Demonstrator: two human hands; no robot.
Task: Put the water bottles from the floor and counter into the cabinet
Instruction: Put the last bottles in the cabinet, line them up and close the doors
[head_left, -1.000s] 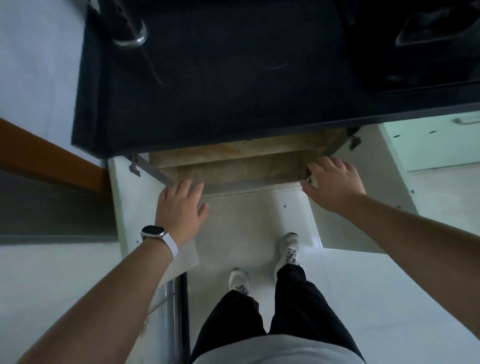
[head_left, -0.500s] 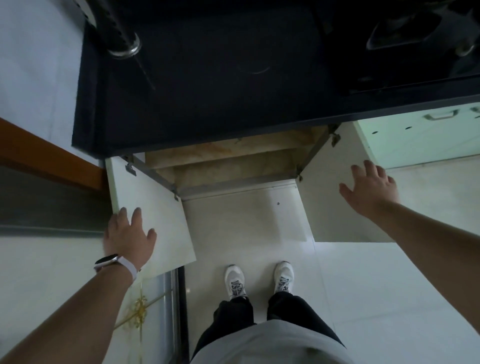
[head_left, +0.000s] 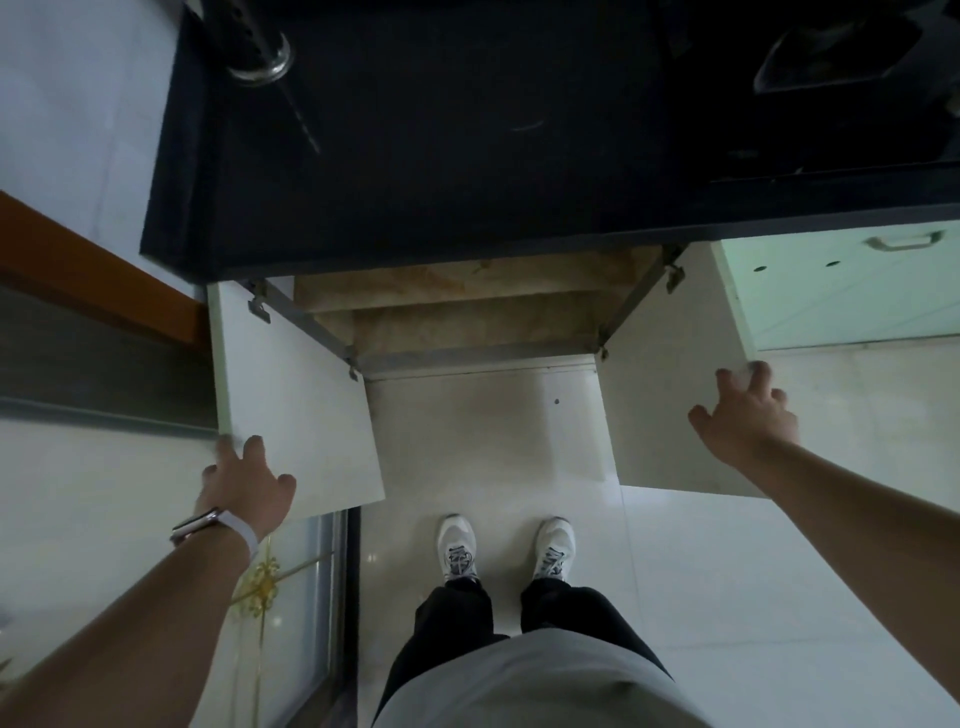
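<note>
We look straight down at the cabinet (head_left: 478, 317) under the dark desk (head_left: 441, 156). It stands open just ahead of our feet, and brownish shelf boards show inside its grey metal frame. Its two white doors are swung out wide, the left door (head_left: 306, 395) to the left and the right door (head_left: 660, 410) to the right, with pale floor (head_left: 488, 431) between them.

Our left hand (head_left: 244, 491) is wide, fingers spread and straight. It lies over the near outer corner of the left door and grips nothing. The fingertips are blurred, so we cannot tell whether they press the panel. A watch (head_left: 195, 525) with a white strap sits on that wrist.

Our right hand (head_left: 745, 415) is wide too, fingers splayed. Its fingertips are at the outer edge of the right door and it holds nothing. Contact there is also too blurred to judge.

Two white shoes (head_left: 457, 545) stand side by side on the floor, near the cabinet and between the doors. At the far left of the desk a round metal fitting (head_left: 260, 57) rises from its top. To the right of the cabinet is a pale green drawer front (head_left: 841, 291) with a metal handle (head_left: 901, 241).
</note>
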